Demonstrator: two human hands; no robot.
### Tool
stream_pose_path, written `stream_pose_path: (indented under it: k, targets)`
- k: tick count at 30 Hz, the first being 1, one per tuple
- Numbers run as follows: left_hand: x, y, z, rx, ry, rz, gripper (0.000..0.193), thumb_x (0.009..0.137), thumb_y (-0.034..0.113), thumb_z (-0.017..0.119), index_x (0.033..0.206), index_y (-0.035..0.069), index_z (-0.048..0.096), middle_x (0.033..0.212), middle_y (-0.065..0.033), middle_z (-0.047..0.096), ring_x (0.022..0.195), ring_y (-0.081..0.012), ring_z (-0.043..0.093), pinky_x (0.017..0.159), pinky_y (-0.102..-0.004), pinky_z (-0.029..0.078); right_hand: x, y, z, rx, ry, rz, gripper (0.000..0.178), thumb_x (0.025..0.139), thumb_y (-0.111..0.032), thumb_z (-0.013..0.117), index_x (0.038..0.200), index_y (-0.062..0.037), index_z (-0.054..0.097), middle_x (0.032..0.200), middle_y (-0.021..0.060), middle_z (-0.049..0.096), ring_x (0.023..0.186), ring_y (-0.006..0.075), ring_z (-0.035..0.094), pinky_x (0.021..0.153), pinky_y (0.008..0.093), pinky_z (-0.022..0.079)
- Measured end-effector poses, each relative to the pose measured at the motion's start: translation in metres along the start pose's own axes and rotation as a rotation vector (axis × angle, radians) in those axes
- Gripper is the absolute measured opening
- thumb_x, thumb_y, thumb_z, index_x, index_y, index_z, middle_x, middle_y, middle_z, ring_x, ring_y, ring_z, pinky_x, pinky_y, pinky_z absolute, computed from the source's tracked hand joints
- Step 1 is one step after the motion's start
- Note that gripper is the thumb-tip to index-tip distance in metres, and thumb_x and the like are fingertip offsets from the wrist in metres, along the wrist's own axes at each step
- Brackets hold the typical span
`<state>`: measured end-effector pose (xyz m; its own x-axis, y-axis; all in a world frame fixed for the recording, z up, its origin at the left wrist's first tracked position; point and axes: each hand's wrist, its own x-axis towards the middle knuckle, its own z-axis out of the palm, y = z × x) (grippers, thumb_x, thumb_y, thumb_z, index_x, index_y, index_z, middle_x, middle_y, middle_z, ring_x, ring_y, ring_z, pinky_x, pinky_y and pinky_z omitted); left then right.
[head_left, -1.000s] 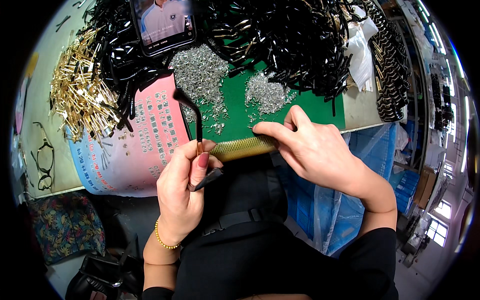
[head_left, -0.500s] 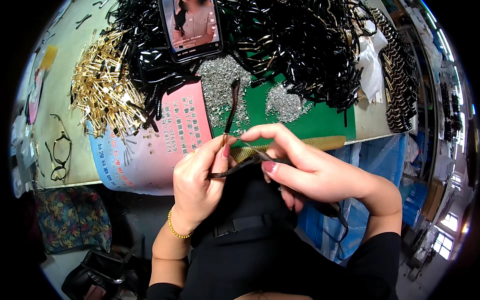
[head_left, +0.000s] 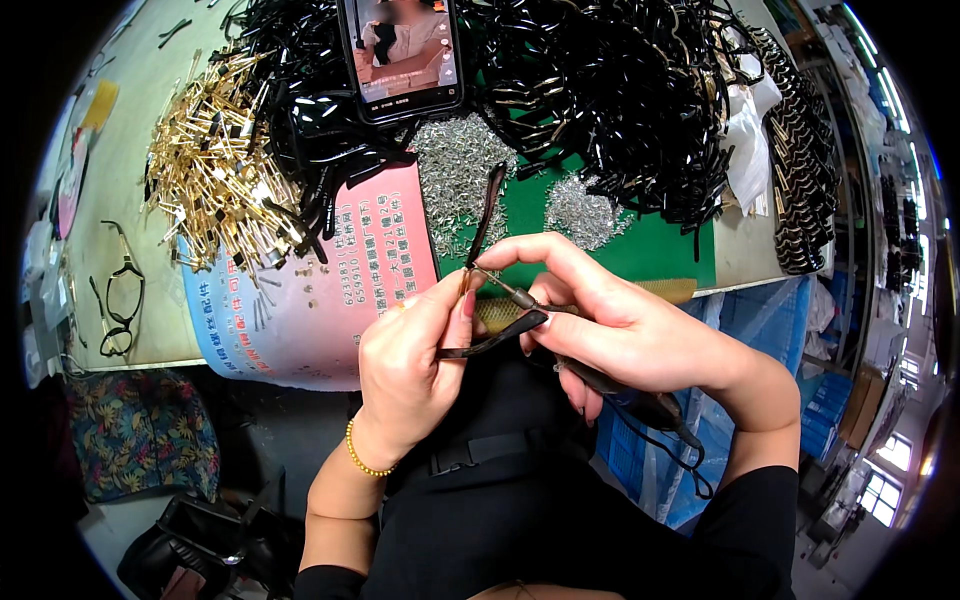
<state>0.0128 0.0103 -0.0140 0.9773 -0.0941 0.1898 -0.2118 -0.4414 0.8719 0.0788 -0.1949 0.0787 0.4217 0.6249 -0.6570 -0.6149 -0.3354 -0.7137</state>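
Now, in the head view, the hands sit closer together than half a second ago, and the thin dark temple arm (head_left: pixel 487 212) stands tilted a little to the right above them, where 1 second ago it rose from the left hand alone and the right hand lay flat by the surface edge.

The left hand (head_left: pixel 415 365) has its fingers (head_left: pixel 450 305) pinched together on the lower end of that temple arm and on a second dark curved piece (head_left: pixel 495 340) that runs rightward below it. The right hand (head_left: pixel 625 325) is closed around a slim powered screwdriver (head_left: pixel 620 385), its metal tip (head_left: pixel 510 293) meeting the joint right at the left fingertips; a black cord trails from its rear end.

Both hands hover just in front of the surface (head_left: pixel 120 180) edge, over the person's lap. The temple arm is glossy, narrow and slightly curved. Behind it lie 2 heaps of tiny silvery screws (head_left: pixel 455 170) on a green mat (head_left: pixel 640 250), a tangled mass of shiny black temple arms (head_left: pixel 620 90), a spread of gold metal pieces (head_left: pixel 205 180), a pink printed sheet (head_left: pixel 380 250), a phone (head_left: pixel 402 55) and a pair of black spectacle frames (head_left: pixel 120 300).
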Motion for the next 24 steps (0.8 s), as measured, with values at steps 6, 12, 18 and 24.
stream_pose_path:
  k: [6, 12, 18, 24]
  targets:
    - [-0.003, -0.013, 0.006, 0.271, 0.068, 0.338, 0.039, 0.081, -0.007, 0.07, 0.12, -0.007, 0.065, 0.071, -0.0081, 0.06, 0.058, -0.0233, 0.055, 0.053, -0.0354, 0.045, -0.004, 0.011, -0.005, 0.258, -0.073, 0.037, 0.054, 0.105, -0.012, 0.046, 0.152, -0.0101, 0.02, 0.104, 0.0104, 0.056, 0.061, 0.0122, 0.064, 0.045, 0.0253, 0.048]
    - [0.005, 0.001, -0.004, 0.352, -0.037, 0.333, 0.039, 0.081, -0.007, 0.067, 0.121, -0.005, 0.066, 0.072, -0.0067, 0.06, 0.06, -0.0241, 0.057, 0.056, -0.0348, 0.048, -0.012, 0.031, 0.009, -0.702, 0.264, -0.202, 0.063, 0.101, -0.02, 0.063, 0.15, -0.0035, 0.028, 0.125, 0.0219, 0.059, 0.104, 0.0346, 0.067, 0.09, 0.043, 0.054]
    - [0.031, -0.038, -0.052, 0.002, 0.321, -0.182, 0.024, 0.109, 0.012, 0.048, 0.121, -0.004, 0.061, 0.1, -0.0126, 0.073, 0.093, -0.0182, 0.07, 0.081, -0.0327, 0.057, -0.042, 0.008, -0.018, -0.973, 0.627, -0.588, 0.028, 0.095, -0.02, 0.066, 0.119, -0.0046, 0.061, 0.101, 0.0182, 0.067, 0.09, 0.037, 0.069, 0.078, 0.0447, 0.056]
    - [0.032, -0.056, -0.046, -0.089, 0.424, -0.003, 0.029, 0.112, 0.016, 0.044, 0.123, -0.005, 0.059, 0.11, -0.0131, 0.074, 0.099, -0.017, 0.069, 0.092, -0.0319, 0.055, -0.018, -0.052, -0.105, -1.229, 1.285, -0.447, 0.029, 0.098, -0.03, 0.063, 0.099, -0.0008, 0.062, 0.085, 0.0192, 0.07, 0.081, 0.0398, 0.07, 0.07, 0.0491, 0.054]
